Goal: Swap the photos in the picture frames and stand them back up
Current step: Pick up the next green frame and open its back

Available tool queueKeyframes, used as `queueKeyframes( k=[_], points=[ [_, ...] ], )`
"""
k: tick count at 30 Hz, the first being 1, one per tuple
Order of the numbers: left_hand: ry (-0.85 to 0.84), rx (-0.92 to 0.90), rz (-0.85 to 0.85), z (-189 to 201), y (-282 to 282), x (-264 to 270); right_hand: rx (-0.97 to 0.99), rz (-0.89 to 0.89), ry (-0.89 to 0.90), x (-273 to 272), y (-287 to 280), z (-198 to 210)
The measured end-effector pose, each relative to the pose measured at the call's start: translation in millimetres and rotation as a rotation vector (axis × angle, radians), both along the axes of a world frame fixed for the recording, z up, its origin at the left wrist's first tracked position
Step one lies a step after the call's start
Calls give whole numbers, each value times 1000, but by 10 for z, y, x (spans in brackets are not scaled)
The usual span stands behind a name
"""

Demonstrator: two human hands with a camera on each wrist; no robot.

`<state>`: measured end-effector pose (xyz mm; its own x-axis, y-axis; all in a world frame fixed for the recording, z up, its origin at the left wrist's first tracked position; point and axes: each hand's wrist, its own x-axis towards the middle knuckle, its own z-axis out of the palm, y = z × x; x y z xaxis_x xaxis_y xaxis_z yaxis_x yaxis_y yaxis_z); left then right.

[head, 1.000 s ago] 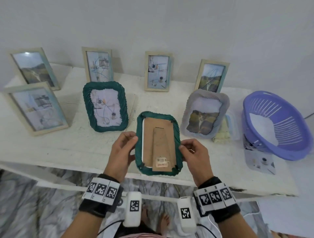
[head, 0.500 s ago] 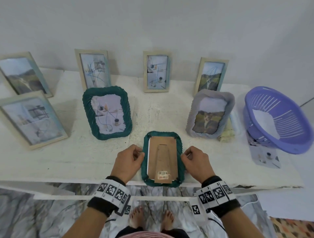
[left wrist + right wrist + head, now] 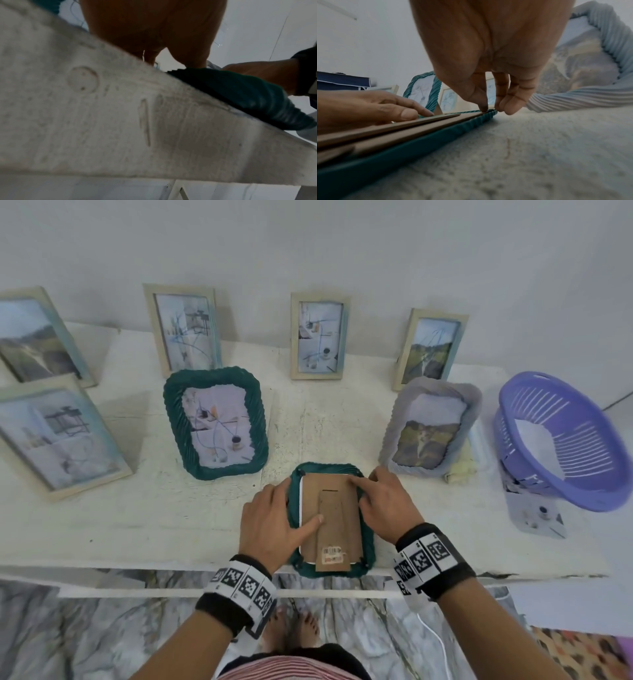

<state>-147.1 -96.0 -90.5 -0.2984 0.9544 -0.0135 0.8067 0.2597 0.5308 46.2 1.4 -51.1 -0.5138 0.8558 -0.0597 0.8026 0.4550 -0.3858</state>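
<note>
I am no longer holding the dark green ribbed oval picture frame point(image 3: 330, 518) by its two sides as I was a moment ago. It is lying face down at the near edge of the white painted worktop point(image 3: 154, 518), and both of my hands have come in over its back. I judge that I am starting to open it: the brown cardboard backing board point(image 3: 337, 491), with its folded easel leg point(image 3: 334, 529) lying flat on it, has to come off before the photo underneath can be swapped.

My left hand point(image 3: 270, 518) is resting flat over the left rim of the frame, fingers loosely extended and holding nothing, the thumb reaching onto the backing board beside the leg. In the right wrist view the straight fingers of that hand are pressing down on the board.

My right hand point(image 3: 383, 505) is sitting over the far right corner of the frame, its wrist low beside the right rim. The forefinger is stretching out along the far edge of the board, and the right wrist view shows the fingertips point(image 3: 508, 108) bunched, pointing down at the seam where board meets green rim, probably feeling for a retaining tab. I cannot tell whether they are gripping anything.

The second green frame, upright with its photo, is standing beyond my left hand.
</note>
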Motion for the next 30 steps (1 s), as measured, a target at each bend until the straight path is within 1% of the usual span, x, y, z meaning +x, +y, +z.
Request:
queueKeyframes(
  k=[5,8,11,13,15,18,21,26,30],
  points=[
    [23,-72,-1,30,15,14,46,30,60,46,-19,-3],
    [22,-83,5,53,26,15,55,35,29,55,-32,-26],
    [35,-103,-26,131,59,54,-6,15,15,89,-65,-33],
    [82,-109,-71,184,83,85,-38,15,38,118,-136,-1],
    [146,-131,-102,219,111,107,-40,41,5,123,-202,39],
    [226,-196,-99,243,158,146,-32,53,-70,109,-239,33],
    [302,-210,-89,246,190,198,-18,41,-120,87,-233,6],
    [269,-190,-111,255,184,151,9,33,-124,81,-220,-10],
    [178,-147,-169,191,125,-14,7,33,-103,89,-237,-25]
  ],
)
